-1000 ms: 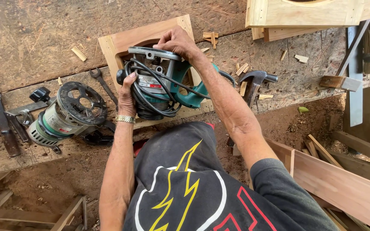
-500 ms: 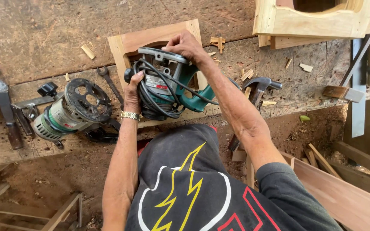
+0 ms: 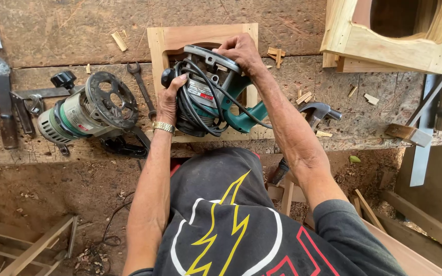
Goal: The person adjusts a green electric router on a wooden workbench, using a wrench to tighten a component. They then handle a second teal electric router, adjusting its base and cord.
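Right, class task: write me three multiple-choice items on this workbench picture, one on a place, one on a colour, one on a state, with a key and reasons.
1. Where does the spanner lie?
A. between the grey router and the wooden frame
B. inside the pale box
C. on the dirt floor

2. What colour is the body of the power tool held in both hands?
A. yellow
B. teal green
C. red

3. How is the cord of that tool?
A. stretched straight across the bench
C. cut off
B. wound in loops round the tool

Key:
1 A, it lies on the bench between the grey router and the wooden frame.
2 B, the housing between the left hand and right hand is teal green.
3 B, black loops wrap the body.
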